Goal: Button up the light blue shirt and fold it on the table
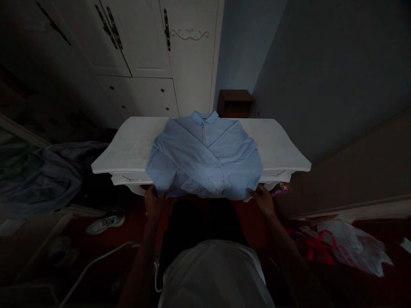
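A light blue button-up shirt (205, 158) lies across a white table (128, 145), its collar at the far edge and both sleeves crossed over the front. The lower part of the shirt hangs over the near edge. My left hand (154, 200) pinches the shirt's lower left corner between thumb and fingers. At the lower right corner, my right hand (262, 200) grips the fabric in the same way. Both hands sit just off the table's near edge.
Behind the table stand a white wardrobe (192, 64) and a small brown cabinet (236, 100). Clothes (54, 171) are piled at left, above a sneaker (105, 223) on the red floor. Plastic bags (353, 244) lie at right, near the wall (337, 85).
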`<state>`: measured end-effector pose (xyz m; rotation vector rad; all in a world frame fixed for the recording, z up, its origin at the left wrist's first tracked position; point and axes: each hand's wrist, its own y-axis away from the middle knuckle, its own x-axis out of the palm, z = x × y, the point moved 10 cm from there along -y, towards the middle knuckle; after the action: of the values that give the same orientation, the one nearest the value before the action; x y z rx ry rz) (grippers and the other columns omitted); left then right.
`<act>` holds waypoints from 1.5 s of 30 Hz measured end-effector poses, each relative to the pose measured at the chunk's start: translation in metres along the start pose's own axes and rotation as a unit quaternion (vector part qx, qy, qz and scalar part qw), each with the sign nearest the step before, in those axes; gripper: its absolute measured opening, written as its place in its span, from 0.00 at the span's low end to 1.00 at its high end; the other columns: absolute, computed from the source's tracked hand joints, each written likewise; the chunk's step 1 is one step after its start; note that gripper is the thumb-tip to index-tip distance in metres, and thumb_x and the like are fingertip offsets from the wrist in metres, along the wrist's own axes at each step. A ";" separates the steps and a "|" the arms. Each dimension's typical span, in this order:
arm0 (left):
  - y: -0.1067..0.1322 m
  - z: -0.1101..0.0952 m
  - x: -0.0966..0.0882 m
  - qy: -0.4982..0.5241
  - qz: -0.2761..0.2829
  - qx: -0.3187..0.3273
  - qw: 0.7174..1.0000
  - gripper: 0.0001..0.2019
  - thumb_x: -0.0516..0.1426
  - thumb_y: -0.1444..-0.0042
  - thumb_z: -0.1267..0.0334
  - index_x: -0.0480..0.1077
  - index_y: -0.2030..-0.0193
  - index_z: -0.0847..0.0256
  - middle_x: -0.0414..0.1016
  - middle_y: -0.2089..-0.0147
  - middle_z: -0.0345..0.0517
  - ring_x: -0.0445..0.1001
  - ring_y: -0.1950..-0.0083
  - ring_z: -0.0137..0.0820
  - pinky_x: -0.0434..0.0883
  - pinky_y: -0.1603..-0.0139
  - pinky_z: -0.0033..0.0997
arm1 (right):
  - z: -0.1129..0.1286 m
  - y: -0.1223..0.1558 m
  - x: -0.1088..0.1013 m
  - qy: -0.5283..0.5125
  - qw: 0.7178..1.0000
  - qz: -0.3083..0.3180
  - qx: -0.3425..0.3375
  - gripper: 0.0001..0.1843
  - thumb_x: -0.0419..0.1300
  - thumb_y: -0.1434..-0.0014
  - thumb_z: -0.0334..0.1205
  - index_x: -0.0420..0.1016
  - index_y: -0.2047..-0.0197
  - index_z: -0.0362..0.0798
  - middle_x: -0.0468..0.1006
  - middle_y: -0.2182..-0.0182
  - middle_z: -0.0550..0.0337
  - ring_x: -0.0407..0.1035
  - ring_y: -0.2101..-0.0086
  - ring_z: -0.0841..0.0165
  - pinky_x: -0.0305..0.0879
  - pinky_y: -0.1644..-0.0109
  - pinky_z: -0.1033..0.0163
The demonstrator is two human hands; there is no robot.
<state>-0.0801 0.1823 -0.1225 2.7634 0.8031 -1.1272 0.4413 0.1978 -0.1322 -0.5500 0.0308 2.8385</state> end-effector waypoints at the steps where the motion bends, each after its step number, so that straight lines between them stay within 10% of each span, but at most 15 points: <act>1: 0.000 0.004 0.004 0.010 0.008 -0.002 1.000 0.20 0.59 0.51 0.50 0.69 0.54 0.57 0.74 0.54 0.52 0.74 0.50 0.45 0.74 0.55 0.41 | 0.001 0.004 0.001 -0.002 1.000 0.008 0.005 0.24 0.64 0.51 0.60 0.75 0.65 0.46 0.80 0.66 0.54 0.72 0.65 0.60 0.68 0.58 0.57; 21: 0.038 0.047 -0.019 0.040 0.036 -0.043 0.998 0.17 0.53 0.48 0.45 0.73 0.65 0.55 0.80 0.64 0.47 0.79 0.62 0.41 0.75 0.59 0.39 | 0.031 0.046 -0.012 0.071 0.997 0.011 -0.005 0.31 0.62 0.48 0.53 0.69 0.43 0.47 0.81 0.63 0.51 0.76 0.61 0.56 0.70 0.54 0.52; 31: 0.063 -0.020 -0.067 -0.028 -0.001 0.085 0.996 0.19 0.54 0.43 0.46 0.74 0.53 0.53 0.81 0.59 0.46 0.80 0.60 0.40 0.75 0.59 0.37 | 0.098 0.060 0.002 0.165 0.981 0.011 -0.105 0.21 0.57 0.41 0.49 0.75 0.48 0.49 0.81 0.56 0.49 0.76 0.61 0.55 0.71 0.53 0.50; 39: 0.081 -0.095 -0.065 -0.032 0.002 0.265 0.964 0.18 0.52 0.36 0.51 0.76 0.54 0.61 0.82 0.62 0.49 0.79 0.66 0.34 0.75 0.59 0.32 | 0.127 0.059 0.014 0.159 0.971 0.049 -0.174 0.20 0.58 0.39 0.51 0.78 0.51 0.48 0.81 0.56 0.50 0.76 0.61 0.58 0.72 0.52 0.51; 45: 0.082 -0.098 -0.065 0.021 0.042 0.263 0.964 0.16 0.52 0.36 0.56 0.77 0.55 0.61 0.81 0.60 0.48 0.79 0.64 0.32 0.75 0.58 0.29 | 0.129 0.063 0.026 0.012 0.975 0.148 -0.165 0.15 0.61 0.39 0.50 0.79 0.54 0.52 0.82 0.57 0.54 0.76 0.56 0.60 0.72 0.48 0.53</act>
<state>-0.0165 0.1060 -0.0191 3.2087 0.4254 -1.4479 0.3550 0.1518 -0.0241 -0.6979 -0.3944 3.1480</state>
